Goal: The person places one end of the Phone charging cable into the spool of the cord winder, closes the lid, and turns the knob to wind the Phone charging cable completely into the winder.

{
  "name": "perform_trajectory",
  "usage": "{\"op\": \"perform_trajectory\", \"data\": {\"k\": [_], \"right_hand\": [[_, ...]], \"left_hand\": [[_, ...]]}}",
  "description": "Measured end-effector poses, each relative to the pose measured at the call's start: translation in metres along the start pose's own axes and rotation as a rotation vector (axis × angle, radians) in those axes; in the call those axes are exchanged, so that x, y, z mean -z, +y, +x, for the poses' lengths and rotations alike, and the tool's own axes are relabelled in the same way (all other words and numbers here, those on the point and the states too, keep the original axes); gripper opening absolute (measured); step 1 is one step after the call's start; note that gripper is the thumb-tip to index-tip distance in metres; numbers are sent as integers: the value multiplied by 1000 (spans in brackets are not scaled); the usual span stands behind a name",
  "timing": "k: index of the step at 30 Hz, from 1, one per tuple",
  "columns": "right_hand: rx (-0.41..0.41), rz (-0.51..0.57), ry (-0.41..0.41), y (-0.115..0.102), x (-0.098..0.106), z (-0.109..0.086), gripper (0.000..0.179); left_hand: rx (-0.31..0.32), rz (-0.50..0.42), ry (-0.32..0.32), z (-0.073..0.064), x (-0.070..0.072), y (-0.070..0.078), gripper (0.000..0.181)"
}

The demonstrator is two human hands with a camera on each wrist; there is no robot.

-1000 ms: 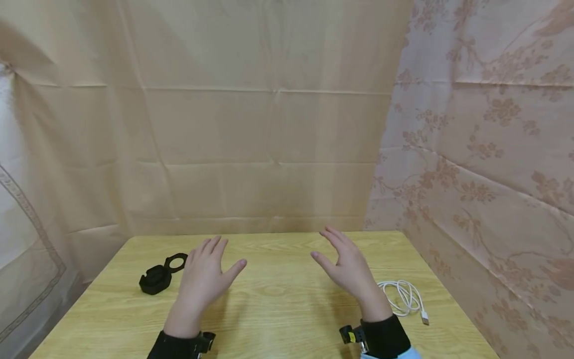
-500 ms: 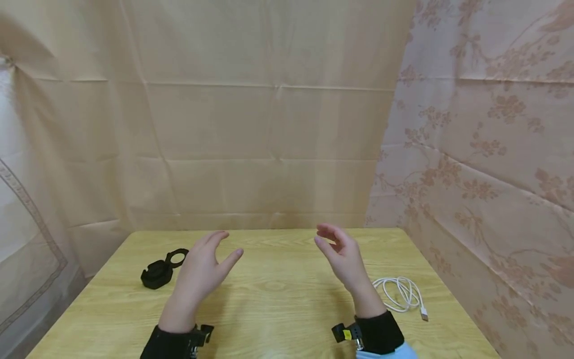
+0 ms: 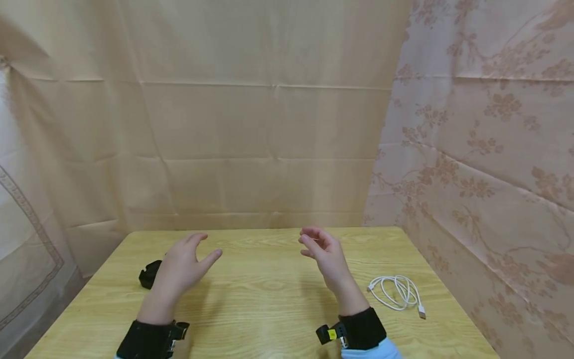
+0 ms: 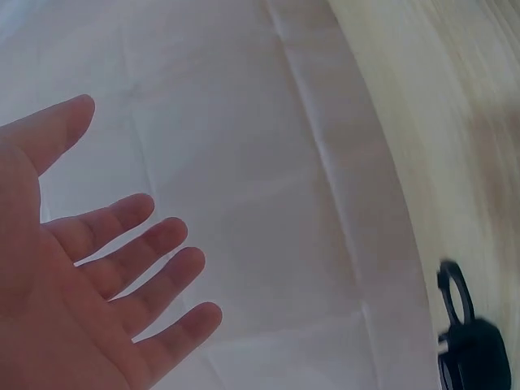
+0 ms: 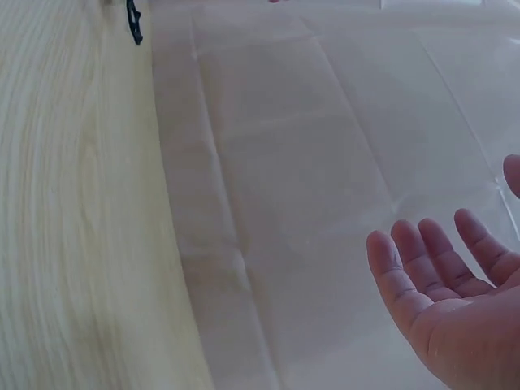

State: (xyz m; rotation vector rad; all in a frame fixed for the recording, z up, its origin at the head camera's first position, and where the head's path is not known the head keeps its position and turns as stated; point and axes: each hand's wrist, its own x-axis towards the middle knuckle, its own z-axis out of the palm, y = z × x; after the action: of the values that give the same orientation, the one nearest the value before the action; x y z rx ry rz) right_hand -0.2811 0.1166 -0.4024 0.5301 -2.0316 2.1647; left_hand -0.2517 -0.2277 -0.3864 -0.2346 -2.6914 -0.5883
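My left hand (image 3: pixel 179 267) hovers over the left part of the table, thumb spread away from loosely bent fingers. In the left wrist view its palm shows bare. Behind it in the head view sits a black case (image 3: pixel 150 274), partly hidden by the hand; the left wrist view shows that case (image 4: pixel 478 357) with a ring-shaped flap (image 4: pixel 457 292) beside it. My right hand (image 3: pixel 329 259) is raised above the table right of the middle, fingers softly curved and holding nothing. A coiled white USB cable (image 3: pixel 399 293) lies on the table to its right.
The light wooden table (image 3: pixel 269 319) reaches back to a beige curtain (image 3: pixel 251 149). A floral curtain (image 3: pixel 489 174) runs along the right side, and a white cloth (image 3: pixel 27 259) hangs at the left. Both wrists wear black bands with small cameras.
Both hands have moved left in the head view. The left hand now covers the case's ring and part of its body. The right hand's fingers have bent more, and more cable shows.
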Motion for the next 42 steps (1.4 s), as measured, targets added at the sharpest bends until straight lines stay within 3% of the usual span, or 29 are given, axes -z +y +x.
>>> {"op": "perform_trajectory", "data": {"k": [7, 16, 28, 42], "right_hand": [[-73, 50, -22, 10, -13, 2, 37], [-146, 98, -61, 21, -25, 2, 42], [-223, 201, -89, 33, -52, 5, 39], [-324, 221, -123, 43, -85, 3, 47]], "left_hand": [[14, 26, -68, -1, 6, -27, 85], [37, 58, -159, -3, 5, -60, 99], [69, 97, -195, -3, 4, -98, 94], [122, 161, -292, 0, 0, -137, 96]]}}
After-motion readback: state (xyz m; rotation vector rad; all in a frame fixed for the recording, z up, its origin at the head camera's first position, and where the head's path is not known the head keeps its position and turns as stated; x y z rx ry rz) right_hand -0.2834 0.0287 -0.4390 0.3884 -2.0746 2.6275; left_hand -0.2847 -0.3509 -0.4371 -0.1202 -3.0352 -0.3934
